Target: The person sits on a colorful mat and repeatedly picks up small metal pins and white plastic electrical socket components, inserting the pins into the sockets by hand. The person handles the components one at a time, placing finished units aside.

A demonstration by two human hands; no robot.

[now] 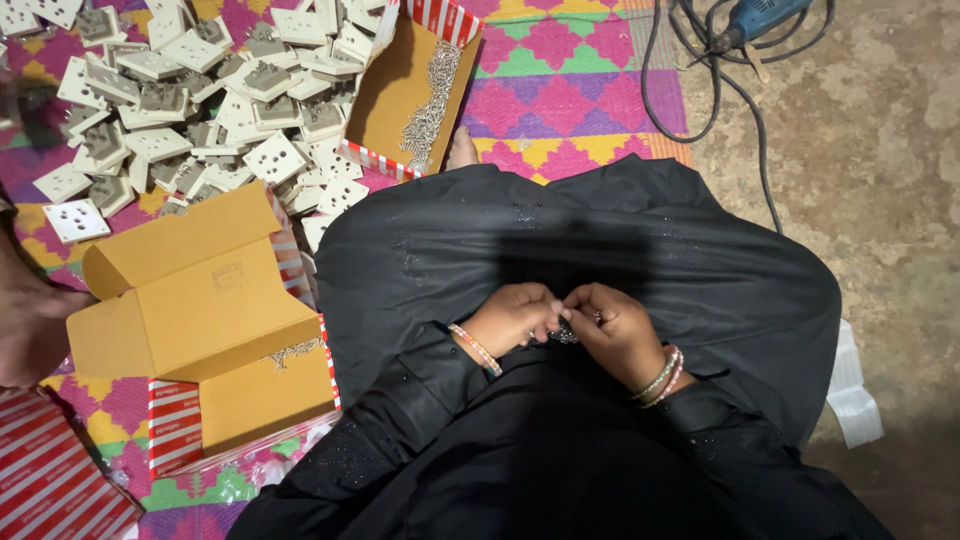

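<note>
The person sits cross-legged in black cloth [560, 250], both hands meeting over the lap at the picture's centre. The left hand [512, 318] and the right hand [617, 330] are curled inward, fingertips pressed together around a small metallic piece [566, 333] that is mostly hidden between them; what it is cannot be told. It looks light, hard and slippery, best pinched by fingertips close over the lap so it does not drop into the folds. At ten o'clock lies a heap of white socket plates [200, 90]; at twelve o'clock an open cardboard box [385, 85] holds screws [430, 95]. At nine o'clock stands another open box [190, 300], and at one o'clock a blue drill [760, 18] lies on the floor.
</note>
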